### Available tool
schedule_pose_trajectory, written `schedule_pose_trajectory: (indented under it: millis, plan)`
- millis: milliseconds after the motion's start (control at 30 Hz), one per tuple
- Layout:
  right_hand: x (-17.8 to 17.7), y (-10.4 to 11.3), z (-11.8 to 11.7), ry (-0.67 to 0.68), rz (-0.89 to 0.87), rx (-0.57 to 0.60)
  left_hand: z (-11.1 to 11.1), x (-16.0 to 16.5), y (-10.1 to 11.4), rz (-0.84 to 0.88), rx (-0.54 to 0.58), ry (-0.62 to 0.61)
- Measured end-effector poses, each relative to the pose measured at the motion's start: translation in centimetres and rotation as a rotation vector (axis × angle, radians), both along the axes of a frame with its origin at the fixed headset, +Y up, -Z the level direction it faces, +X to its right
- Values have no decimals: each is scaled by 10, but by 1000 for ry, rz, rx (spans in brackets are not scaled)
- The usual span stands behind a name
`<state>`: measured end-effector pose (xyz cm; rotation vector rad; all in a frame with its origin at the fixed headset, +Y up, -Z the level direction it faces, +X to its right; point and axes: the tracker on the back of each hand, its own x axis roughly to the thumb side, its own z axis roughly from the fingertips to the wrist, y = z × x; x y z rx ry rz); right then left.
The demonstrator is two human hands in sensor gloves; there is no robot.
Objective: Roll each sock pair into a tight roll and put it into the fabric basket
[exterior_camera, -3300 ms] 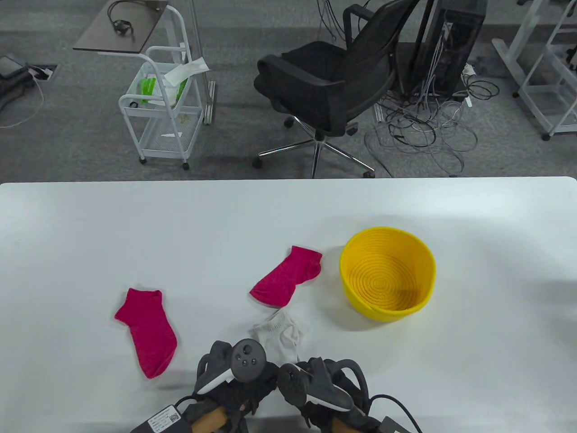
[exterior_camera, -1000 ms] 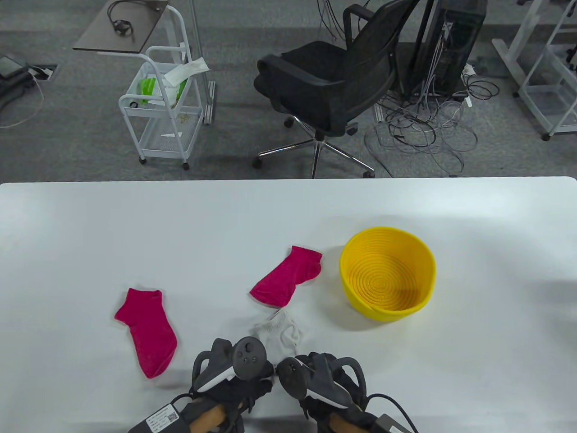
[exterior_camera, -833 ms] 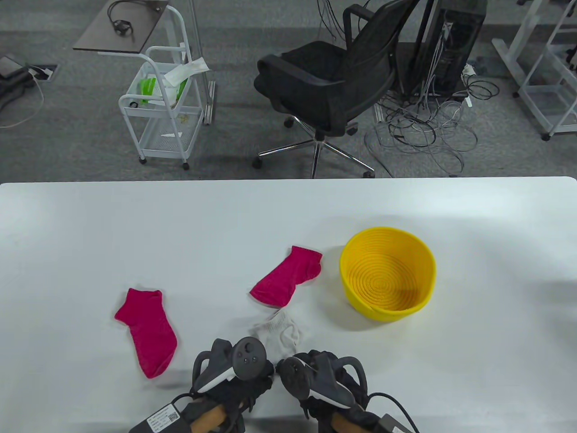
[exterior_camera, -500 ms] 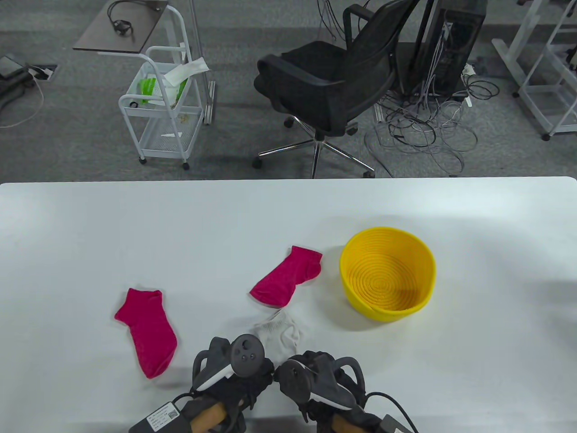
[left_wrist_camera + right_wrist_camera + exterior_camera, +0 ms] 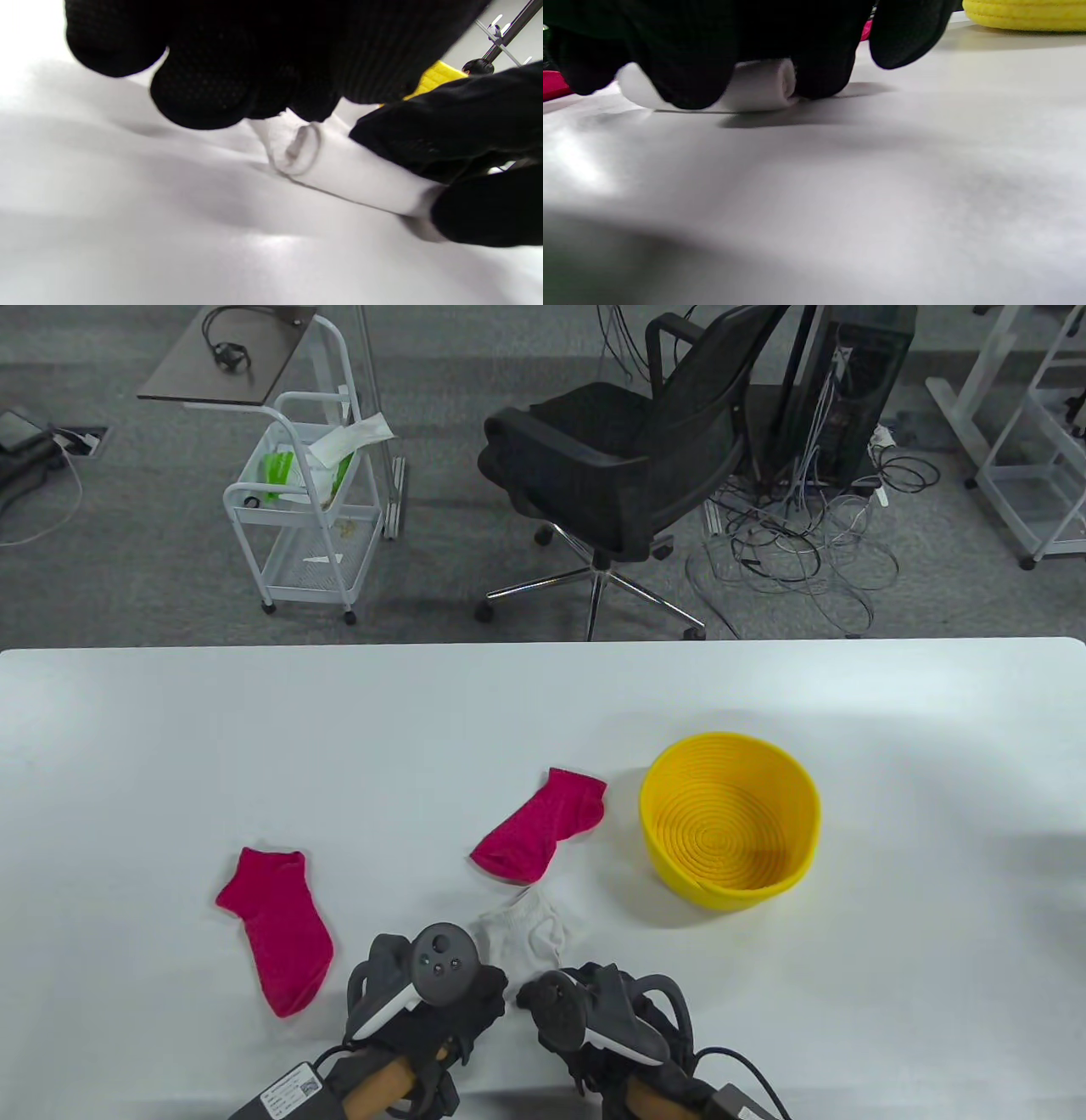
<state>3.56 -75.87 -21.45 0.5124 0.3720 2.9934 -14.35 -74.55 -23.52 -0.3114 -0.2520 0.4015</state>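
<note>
Both hands, left hand (image 5: 424,997) and right hand (image 5: 607,1014), grip the half-rolled white socks (image 5: 526,933); uneven finger pressure beyond the grip could loosen or skew the roll.

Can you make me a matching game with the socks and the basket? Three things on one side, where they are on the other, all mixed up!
Things:
1. white sock roll
2. yellow basket
3. pink sock lying alone on the left

Places or states:
A. empty, standing on the table's right part
B. flat on the table, nobody touching it
C. under the fingers of both gloved hands, partly rolled

Pairs: 1-C, 2-A, 3-B
</note>
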Motion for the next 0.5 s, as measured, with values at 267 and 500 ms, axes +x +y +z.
schedule_pose_trajectory:
  millis: [267,500]
  plan:
    - [2,1,-3,-47,-38,23,0,9,-12,-103,-49,-71]
    - [11,8,-9,-82,-143,-42,2,17,-14,-137,-33,-114]
